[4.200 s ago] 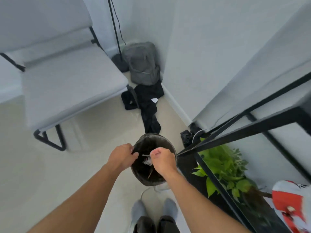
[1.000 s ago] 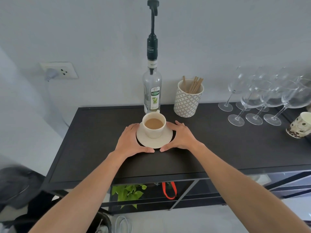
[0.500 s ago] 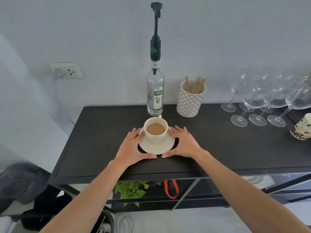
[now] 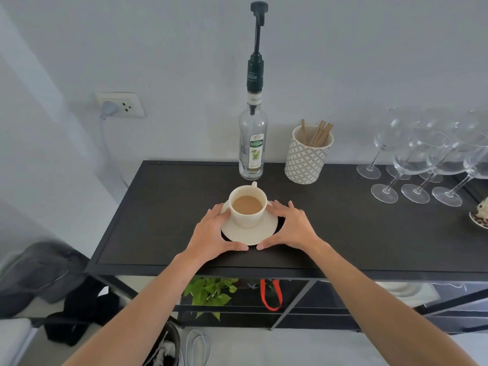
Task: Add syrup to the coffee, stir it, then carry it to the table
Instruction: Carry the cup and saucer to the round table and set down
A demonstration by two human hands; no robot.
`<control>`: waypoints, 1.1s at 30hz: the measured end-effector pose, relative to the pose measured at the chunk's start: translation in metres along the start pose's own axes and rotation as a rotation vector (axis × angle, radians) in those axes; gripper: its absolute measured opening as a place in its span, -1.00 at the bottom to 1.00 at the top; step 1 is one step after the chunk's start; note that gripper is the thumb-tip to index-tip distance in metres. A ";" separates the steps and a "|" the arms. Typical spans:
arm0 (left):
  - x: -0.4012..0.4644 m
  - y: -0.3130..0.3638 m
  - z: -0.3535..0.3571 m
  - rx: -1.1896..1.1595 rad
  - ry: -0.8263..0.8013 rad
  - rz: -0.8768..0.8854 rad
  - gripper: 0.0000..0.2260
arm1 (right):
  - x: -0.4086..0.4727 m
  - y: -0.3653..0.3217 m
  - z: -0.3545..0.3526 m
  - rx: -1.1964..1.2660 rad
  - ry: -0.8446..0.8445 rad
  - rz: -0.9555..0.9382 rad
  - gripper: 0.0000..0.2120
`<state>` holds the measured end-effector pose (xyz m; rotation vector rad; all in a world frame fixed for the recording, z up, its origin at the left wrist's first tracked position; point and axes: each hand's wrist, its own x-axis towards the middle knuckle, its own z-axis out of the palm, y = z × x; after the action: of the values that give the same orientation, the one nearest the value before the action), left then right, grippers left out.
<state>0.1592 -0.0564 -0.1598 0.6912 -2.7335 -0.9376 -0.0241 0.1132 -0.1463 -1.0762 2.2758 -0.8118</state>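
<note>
A cream cup of milky coffee (image 4: 247, 215) stands on a cream saucer (image 4: 245, 237) near the front of the black console top (image 4: 163, 207). My left hand (image 4: 211, 233) cups the saucer's left rim and my right hand (image 4: 293, 228) its right rim, thumbs meeting at the front edge. A dark ring shows under the saucer; I cannot tell whether it is a coaster or a shadow. The clear syrup bottle with a tall black pump (image 4: 253, 149) stands right behind the cup against the wall.
A patterned holder of wooden stir sticks (image 4: 307, 157) sits right of the bottle. Several wine glasses (image 4: 422, 165) crowd the right end, with a spotted cup (image 4: 480, 217) at the edge. A plant (image 4: 211, 291) is on the lower shelf, a black bin (image 4: 169, 347) on the floor.
Four seconds ago both hands were over the black bin on the floor. Over the last second they have stayed at the saucer's rim, the fingers closing in slightly.
</note>
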 end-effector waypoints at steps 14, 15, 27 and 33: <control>-0.026 0.007 -0.034 -0.109 0.138 -0.030 -0.12 | 0.002 -0.040 -0.007 0.127 -0.040 -0.103 0.15; -0.030 0.007 -0.039 -0.114 0.153 -0.034 -0.12 | 0.003 -0.045 -0.007 0.133 -0.045 -0.116 0.15; -0.114 -0.013 -0.118 -0.041 0.415 -0.193 -0.12 | 0.012 -0.152 0.032 0.093 -0.181 -0.396 0.11; -0.192 -0.044 -0.163 0.020 0.515 -0.291 -0.10 | 0.000 -0.229 0.088 0.163 -0.305 -0.546 0.07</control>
<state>0.3938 -0.0828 -0.0603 1.1707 -2.2278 -0.6618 0.1500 -0.0310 -0.0503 -1.6449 1.6497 -0.9399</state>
